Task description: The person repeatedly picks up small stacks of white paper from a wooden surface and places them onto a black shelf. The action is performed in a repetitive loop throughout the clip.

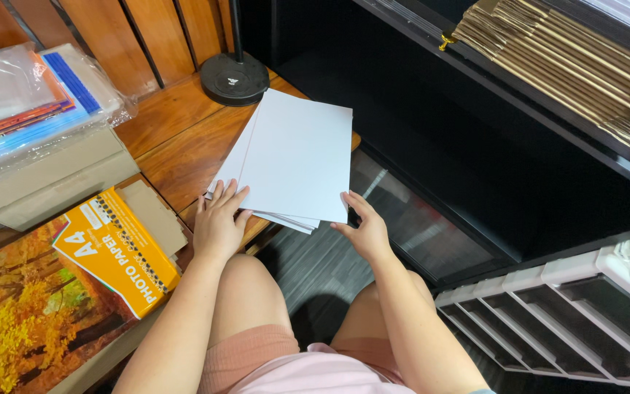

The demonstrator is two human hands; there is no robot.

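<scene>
Head view: a seated person looks down at both hands on a stack of white sheets.
Photo paper pack (114, 252): orange and flat, lying left of the left fingers and apart from them.
Left hand (218, 222): fingers spread and laid flat on the lower left corner of the sheets, pressing rather than pinching.
Sheets (297, 157): a thin white stack on the wooden bench (176, 138), fanned a little, the near edge hanging past the bench between the two sets of fingers.
Right hand (364, 226): fingers slightly curled at the lower right corner, thumb side just touching the edge.
Handling: probably light, floppy and slick sheet on sheet; likely to slide apart unless both corners are pinched together, and easily creased.
Lamp base (234, 78): round and black, beyond the fingertips.
</scene>
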